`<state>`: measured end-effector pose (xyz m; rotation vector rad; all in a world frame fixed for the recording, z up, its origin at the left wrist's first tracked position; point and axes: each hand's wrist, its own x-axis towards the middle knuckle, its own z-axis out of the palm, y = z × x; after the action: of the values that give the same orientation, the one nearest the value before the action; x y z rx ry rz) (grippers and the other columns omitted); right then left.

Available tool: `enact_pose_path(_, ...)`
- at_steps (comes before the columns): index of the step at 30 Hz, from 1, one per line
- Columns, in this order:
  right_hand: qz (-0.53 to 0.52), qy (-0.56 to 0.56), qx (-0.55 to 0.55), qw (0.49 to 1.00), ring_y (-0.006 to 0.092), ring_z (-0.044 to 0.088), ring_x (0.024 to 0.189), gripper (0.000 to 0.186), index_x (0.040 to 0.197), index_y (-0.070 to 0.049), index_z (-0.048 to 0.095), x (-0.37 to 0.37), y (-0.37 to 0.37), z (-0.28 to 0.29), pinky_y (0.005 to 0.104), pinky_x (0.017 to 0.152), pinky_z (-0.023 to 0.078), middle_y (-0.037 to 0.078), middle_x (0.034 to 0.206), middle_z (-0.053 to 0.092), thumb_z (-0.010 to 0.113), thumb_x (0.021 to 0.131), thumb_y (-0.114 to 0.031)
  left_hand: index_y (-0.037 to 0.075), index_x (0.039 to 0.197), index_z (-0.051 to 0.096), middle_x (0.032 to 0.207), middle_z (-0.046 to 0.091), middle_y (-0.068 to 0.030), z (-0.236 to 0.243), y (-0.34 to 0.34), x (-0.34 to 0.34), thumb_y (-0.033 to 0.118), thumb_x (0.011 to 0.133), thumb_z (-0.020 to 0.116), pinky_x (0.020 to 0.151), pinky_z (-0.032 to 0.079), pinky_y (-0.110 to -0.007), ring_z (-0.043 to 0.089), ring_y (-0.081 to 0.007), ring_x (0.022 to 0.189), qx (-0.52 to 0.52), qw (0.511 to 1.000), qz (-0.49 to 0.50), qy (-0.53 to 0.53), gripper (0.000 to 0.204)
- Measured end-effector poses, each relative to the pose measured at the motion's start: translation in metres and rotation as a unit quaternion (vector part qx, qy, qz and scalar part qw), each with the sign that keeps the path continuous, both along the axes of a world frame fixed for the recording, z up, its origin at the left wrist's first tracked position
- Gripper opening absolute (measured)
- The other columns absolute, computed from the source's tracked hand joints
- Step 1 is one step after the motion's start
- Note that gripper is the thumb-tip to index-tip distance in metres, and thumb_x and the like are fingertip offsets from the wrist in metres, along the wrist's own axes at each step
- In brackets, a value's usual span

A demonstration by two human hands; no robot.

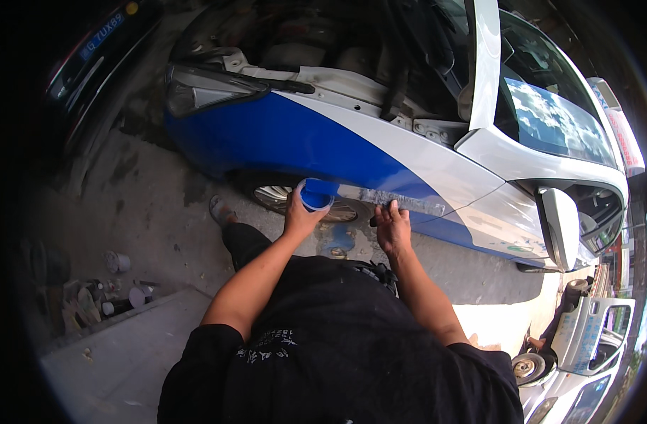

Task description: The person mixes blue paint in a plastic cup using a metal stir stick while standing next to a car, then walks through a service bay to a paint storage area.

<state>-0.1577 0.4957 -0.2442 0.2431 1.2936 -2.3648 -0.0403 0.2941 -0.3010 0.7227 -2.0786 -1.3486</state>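
In my left hand (302,218) is a small round cup (330,205) with blue paint (313,201) in it, my fingers wrapped around its side. My right hand (395,230) grips a long flat stirring stick (366,195), grey and smeared with old marks. The stick's left end is coated in blue and lies over the cup's mouth; how deep it dips I cannot tell. Close beyond both hands stands a blue and white car (295,138), its front wheel (344,210) partly hidden behind the cup and stick.
The car's engine bay (323,53) is exposed, and its side mirror (558,227) juts out at the right. Several pots and cans (117,261) sit on the floor at left, beside a grey board (139,346). A dark car (101,56) is at far left; a detached-looking door (597,332) stands at right.
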Motion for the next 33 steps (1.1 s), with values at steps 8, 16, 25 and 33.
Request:
enact_pose_path(8, 0.014, 0.012, 0.005, 1.0, 0.0205, 0.057, 0.104, 0.021, 0.112, -0.011, 0.047, -0.002, 0.001, -0.005, 0.0372, 0.092, 0.048, 0.005, 0.113, 0.057, 0.059, 0.098, -0.022, 0.006, 0.132, 0.045, 0.124, 0.054, -0.0202, -0.003, -0.006, 0.003, 0.027, 0.064, 0.086, 0.098, 0.044, -0.045, 0.052, -0.0374, 0.117, 0.007, 1.0, -0.006, 0.008, 0.082)
enact_pose_path(16, 0.016, 0.008, 0.011, 1.0, 0.0215, 0.056, 0.108, 0.024, 0.115, -0.01, 0.046, -0.004, -0.005, 0.008, 0.037, 0.093, 0.048, 0.006, 0.118, 0.056, 0.058, 0.098, -0.022, 0.005, 0.131, 0.046, 0.124, 0.055, -0.02, 0.0, -0.006, 0.003, 0.026, 0.064, 0.086, 0.098, 0.044, -0.045, 0.053, -0.037, 0.116, 0.008, 1.0, 0.001, 0.016, 0.081)
enact_pose_path(25, 0.033, 0.038, 0.018, 0.999, 0.0204, 0.058, 0.104, 0.02, 0.11, -0.011, 0.046, -0.01, -0.003, 0.009, 0.0361, 0.089, 0.05, 0.006, 0.115, 0.058, 0.059, 0.098, -0.021, 0.005, 0.13, 0.047, 0.121, 0.057, -0.0186, 0.009, -0.009, 0.008, 0.024, 0.067, 0.086, 0.096, 0.045, -0.043, 0.055, -0.035, 0.114, 0.004, 0.998, -0.006, 0.057, 0.076)
enact_pose_path(33, 0.171, 0.292, 0.258, 0.905, 0.0148, 0.061, 0.088, 0.022, 0.11, -0.005, 0.056, 0.009, -0.048, 0.087, 0.0295, 0.078, 0.05, 0.005, 0.101, 0.065, 0.061, 0.097, -0.022, 0.005, 0.128, 0.049, 0.12, 0.059, -0.0145, 0.018, -0.007, 0.02, 0.02, 0.066, 0.087, 0.095, 0.047, -0.041, 0.056, -0.0314, 0.114, 0.009, 0.997, -0.022, 0.068, 0.075)
